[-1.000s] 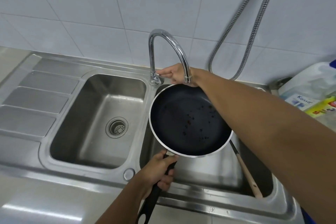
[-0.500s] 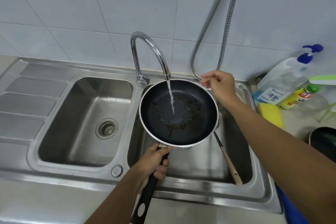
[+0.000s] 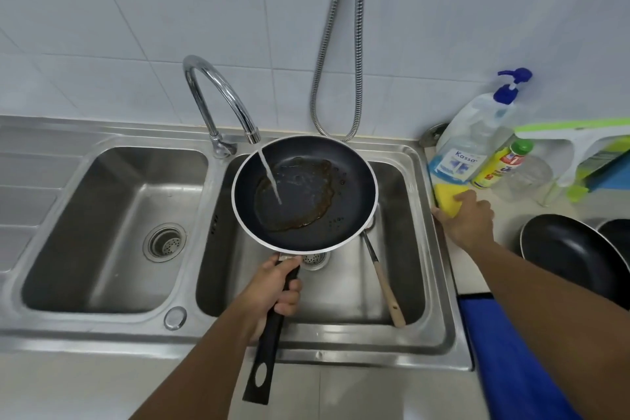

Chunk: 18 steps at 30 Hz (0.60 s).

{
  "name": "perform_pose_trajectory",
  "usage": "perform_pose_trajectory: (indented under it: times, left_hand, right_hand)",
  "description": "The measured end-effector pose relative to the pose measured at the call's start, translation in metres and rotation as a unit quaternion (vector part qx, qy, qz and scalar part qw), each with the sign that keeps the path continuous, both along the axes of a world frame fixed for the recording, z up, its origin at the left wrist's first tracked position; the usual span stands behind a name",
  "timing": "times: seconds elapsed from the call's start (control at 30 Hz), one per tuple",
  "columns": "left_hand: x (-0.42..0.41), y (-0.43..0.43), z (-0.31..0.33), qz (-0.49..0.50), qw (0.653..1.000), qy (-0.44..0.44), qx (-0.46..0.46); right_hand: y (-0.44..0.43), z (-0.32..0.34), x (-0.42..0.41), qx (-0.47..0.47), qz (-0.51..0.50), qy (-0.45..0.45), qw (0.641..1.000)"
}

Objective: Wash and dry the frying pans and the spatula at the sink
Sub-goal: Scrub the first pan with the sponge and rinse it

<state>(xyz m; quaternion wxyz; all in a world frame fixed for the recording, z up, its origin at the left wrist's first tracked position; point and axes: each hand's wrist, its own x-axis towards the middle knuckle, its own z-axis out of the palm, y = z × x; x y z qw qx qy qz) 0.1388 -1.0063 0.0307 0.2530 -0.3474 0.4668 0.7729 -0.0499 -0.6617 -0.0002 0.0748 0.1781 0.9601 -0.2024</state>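
Frying pan (image 3: 347, 194): held level over the right basin of the double sink (image 3: 421, 249), centre of frame, under the faucet (image 3: 218, 95). The water stream (image 3: 271, 177) is seen landing left of the pan's centre, and a brownish puddle is spread across the dark floor. The long axis of the pan handle (image 3: 269, 348) runs from the rim down toward the lower centre of the frame.

A second frying pan (image 3: 572, 256) is noted on the counter at the right edge, unwashed by the look of it.

Left hand (image 3: 272, 286): wrapped around the pan handle just below the rim, fingers closed firmly on it.

Right hand (image 3: 467, 218): set down at the right rim of the sink, fingers curled over the yellow sponge (image 3: 445, 198). Whether the sponge is lifted cannot be told.

Spatula (image 3: 383, 280): lying in the right basin below the pan, wooden handle pointed to the lower right.

Relation for the next move: the sponge lies to the right of the pan, apart from it, beside the soap bottle (image 3: 467, 147). The right hand is the nearer one; a leftward carry into the wetted pan is judged to follow. Washing is judged barely begun.
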Motion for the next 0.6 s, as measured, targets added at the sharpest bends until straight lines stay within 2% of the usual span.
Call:
perform_pose_trajectory:
  times: [0.2,0.33,0.6]
  left_hand:
    - [0.002,0.002,0.002,0.004,1.000,-0.004,-0.008]
    - [0.006,0.002,0.005,0.007,1.000,0.000,-0.008]
    - [0.012,-0.004,0.006,0.000,1.000,0.007,-0.012]
  right_hand:
    - [0.004,0.001,0.007,-0.048,-0.031,0.019,0.998]
    - [-0.016,0.015,0.018,-0.137,-0.058,0.111,0.983]
    - [-0.089,0.035,0.041,-0.255,0.085,0.195,0.943]
